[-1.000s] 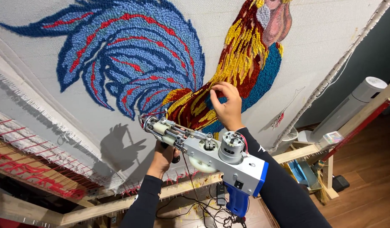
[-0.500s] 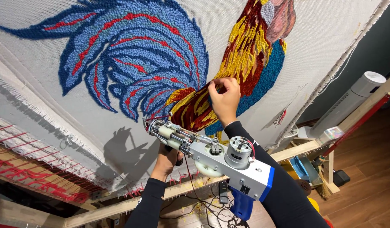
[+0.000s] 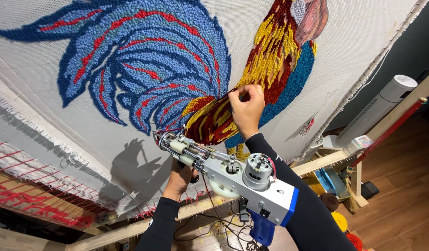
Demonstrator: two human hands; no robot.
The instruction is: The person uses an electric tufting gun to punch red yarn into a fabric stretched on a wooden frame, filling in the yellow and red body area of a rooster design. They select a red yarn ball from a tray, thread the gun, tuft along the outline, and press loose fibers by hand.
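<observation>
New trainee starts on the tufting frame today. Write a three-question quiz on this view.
1. True or false: the right hand touches the tufted rooster on the stretched cloth.
2. Which hand grips the tufting gun from below?
A. left hand
B. right hand
C. neither
3. Fill in: the yarn of the rooster's tail is mostly ____ with red streaks.

Key: 1 true; 2 A; 3 blue.
</observation>
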